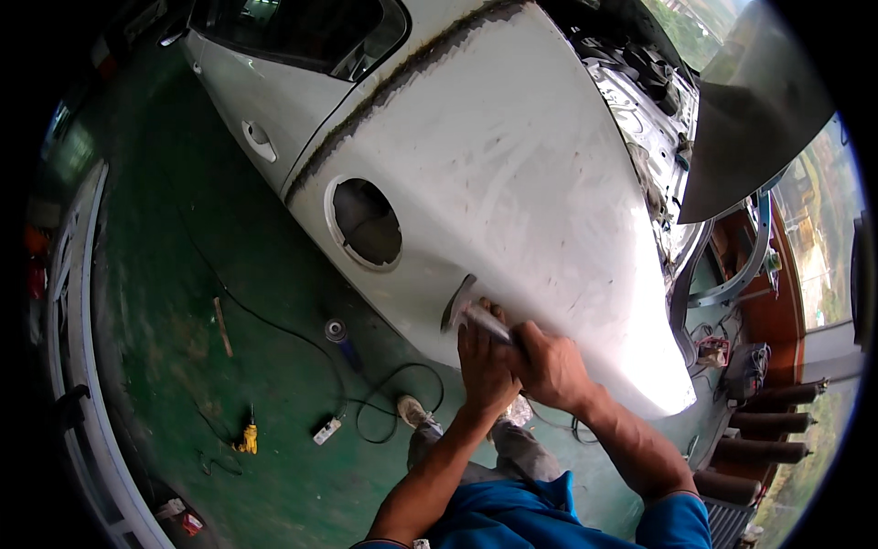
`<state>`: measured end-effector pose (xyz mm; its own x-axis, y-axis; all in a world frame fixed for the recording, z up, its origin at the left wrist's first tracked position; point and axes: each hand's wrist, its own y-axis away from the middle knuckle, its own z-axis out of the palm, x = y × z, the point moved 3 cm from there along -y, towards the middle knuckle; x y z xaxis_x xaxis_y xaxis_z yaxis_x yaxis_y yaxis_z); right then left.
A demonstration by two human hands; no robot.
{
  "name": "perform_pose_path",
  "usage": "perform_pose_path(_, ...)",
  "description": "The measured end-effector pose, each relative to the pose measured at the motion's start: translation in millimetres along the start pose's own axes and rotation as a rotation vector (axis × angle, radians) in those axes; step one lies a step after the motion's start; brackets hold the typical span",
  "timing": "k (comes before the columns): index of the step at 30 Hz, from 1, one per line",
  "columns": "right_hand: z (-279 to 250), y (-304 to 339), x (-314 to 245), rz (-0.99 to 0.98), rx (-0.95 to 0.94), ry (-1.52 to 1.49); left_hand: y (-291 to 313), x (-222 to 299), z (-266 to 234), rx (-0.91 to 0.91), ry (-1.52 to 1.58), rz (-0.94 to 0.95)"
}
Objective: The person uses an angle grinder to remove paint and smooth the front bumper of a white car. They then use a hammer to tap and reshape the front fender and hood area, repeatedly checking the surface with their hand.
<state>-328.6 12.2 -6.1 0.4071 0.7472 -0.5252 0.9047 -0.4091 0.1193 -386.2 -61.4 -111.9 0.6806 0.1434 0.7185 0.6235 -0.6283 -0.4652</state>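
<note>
My right hand (554, 368) grips the handle of a hammer (487, 322) in front of a white car's rear side panel (512, 174). The hammer's curved dark head points left, close to the panel's lower part. Beneath the handle, my left hand (485, 366) lies against the panel with its fingers stretched out. The hammer partly covers those fingers. Up and to the left is a round opening (368, 223) with a pale rim. A rough, dark strip (393, 87) runs across the panel's upper edge beside the door.
On the green floor lie an angle grinder (344, 344), a yellow power tool (249, 437), a power strip (326, 430) and a looping black cable. A long metal frame (78, 274) stands at left. Several brown cylinders (759, 448) are at right, near the car's open rear.
</note>
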Motion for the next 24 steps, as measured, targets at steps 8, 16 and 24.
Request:
perform_pose_path(8, -1, -3, 12, 0.069, -0.018, -0.054, 8, -5, 11, -0.009, -0.114, 0.072)
perform_pose_path(16, -20, 79, 10, 0.146, -0.046, -0.422, -82, -52, -12, 0.214, 0.021, -0.163)
perform_pose_path(24, -31, 133, 43, 0.243, -0.106, -0.554, -101, -40, 1, 0.37, -0.009, -0.206)
